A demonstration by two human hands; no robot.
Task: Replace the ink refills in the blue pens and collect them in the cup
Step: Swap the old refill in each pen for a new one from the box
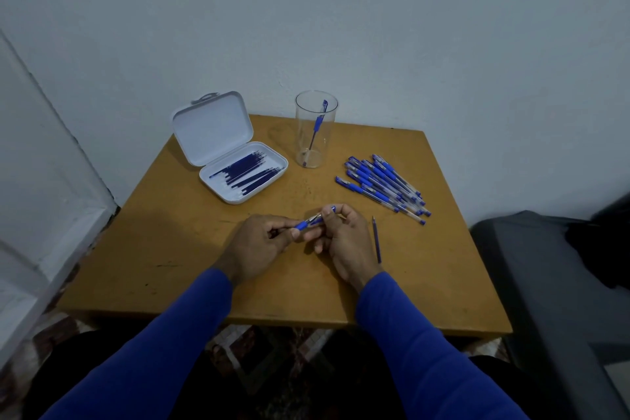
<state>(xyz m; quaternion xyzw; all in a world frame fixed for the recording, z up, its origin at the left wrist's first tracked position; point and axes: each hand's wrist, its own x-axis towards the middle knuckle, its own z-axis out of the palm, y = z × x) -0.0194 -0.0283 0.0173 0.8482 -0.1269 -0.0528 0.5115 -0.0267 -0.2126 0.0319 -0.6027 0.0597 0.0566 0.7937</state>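
The square brown wooden table (191, 269) is the biggest thing here. At its far left sits a white plastic box with its lid open (227, 150), and inside lie thin dark blue ink refills (250, 170). Just to the right of the box stands a tall clear plastic cup (315, 129). One blue pen in the cup (318, 124) leans against its side. On the far right of the table is a pile of blue pens with clear bodies (383, 185), all lying flat and touching each other. Nearer, just right of the hands, one loose thin dark refill (376, 239) lies alone on the wood.

In the middle, near the person, both hands hold one blue pen with a soft blue grip part (312, 222) a little above the table. The left hand (262, 245) has its fingers curled, pinching the blue grip end. The right hand (344, 239) is curled round the other end, with the thumb on top. Both hands are closed tight on the pen, so most of it is hidden.

The pen looks light and stiff. Its clear plastic body may be slippery, so the soft blue part is the best place to hold. The refills look very thin and could bend, so it seems best to hold one close to the end going in.
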